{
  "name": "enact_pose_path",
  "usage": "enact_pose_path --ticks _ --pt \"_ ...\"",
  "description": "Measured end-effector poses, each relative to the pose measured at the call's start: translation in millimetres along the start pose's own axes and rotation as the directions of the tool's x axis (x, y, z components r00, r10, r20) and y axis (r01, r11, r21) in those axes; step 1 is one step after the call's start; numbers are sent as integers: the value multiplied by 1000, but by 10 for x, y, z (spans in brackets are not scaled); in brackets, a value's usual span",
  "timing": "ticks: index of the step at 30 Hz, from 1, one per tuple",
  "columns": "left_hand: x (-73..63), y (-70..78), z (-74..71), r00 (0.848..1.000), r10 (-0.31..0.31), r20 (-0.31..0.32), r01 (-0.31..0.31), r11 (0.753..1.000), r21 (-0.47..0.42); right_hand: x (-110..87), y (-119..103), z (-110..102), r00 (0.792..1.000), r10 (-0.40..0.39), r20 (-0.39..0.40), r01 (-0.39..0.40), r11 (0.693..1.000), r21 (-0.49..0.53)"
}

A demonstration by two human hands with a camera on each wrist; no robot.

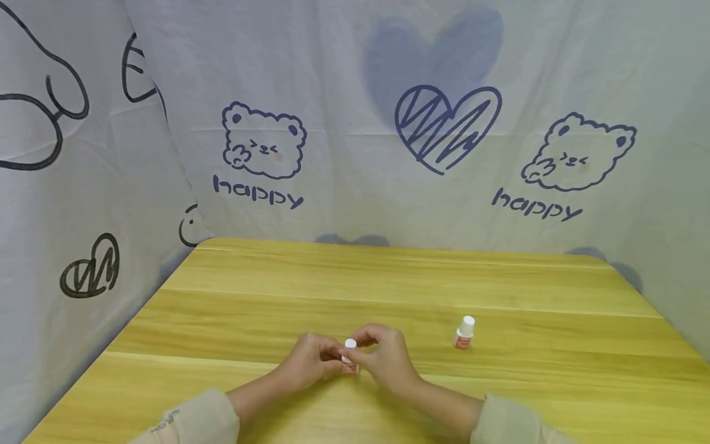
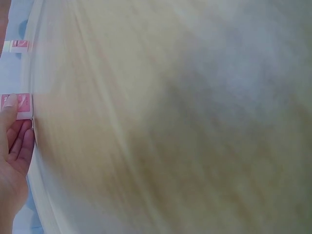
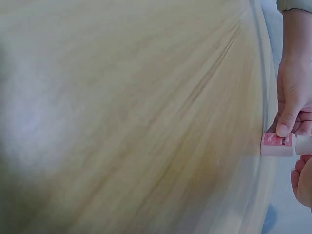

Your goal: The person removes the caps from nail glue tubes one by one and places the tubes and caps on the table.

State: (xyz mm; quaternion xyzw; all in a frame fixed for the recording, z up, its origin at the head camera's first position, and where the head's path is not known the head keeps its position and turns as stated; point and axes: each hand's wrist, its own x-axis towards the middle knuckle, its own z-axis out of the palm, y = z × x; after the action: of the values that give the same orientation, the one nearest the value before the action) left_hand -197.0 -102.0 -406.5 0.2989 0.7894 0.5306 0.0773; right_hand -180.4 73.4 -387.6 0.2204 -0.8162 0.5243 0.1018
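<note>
A small white bottle [image 3: 279, 144] with a pink label and a white cap [image 1: 350, 343] stands upright between both hands, close over the table. My left hand [image 1: 308, 365] holds the bottle's body, thumb against the label and fingers behind it. My right hand [image 1: 388, 361] pinches the white cap from the other side with thumb and fingers. In the left wrist view the left hand [image 2: 15, 165] grips the label end, and its fingertips lie right by the tabletop. The fingers partly hide the bottle in the head view.
A second bottle [image 1: 463, 333] of the same look, capped, stands upright on the wooden table [image 1: 266, 308] to the right of the hands. White cloth [image 1: 355, 185] printed with bears and hearts hangs behind the table and along its left side.
</note>
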Motion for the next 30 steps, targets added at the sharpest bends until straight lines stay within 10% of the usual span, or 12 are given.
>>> enact_pose_path --ticks 30 --pt "-15 74 -11 1000 8 19 -9 999 41 64 -41 -103 985 -84 149 91 995 -41"
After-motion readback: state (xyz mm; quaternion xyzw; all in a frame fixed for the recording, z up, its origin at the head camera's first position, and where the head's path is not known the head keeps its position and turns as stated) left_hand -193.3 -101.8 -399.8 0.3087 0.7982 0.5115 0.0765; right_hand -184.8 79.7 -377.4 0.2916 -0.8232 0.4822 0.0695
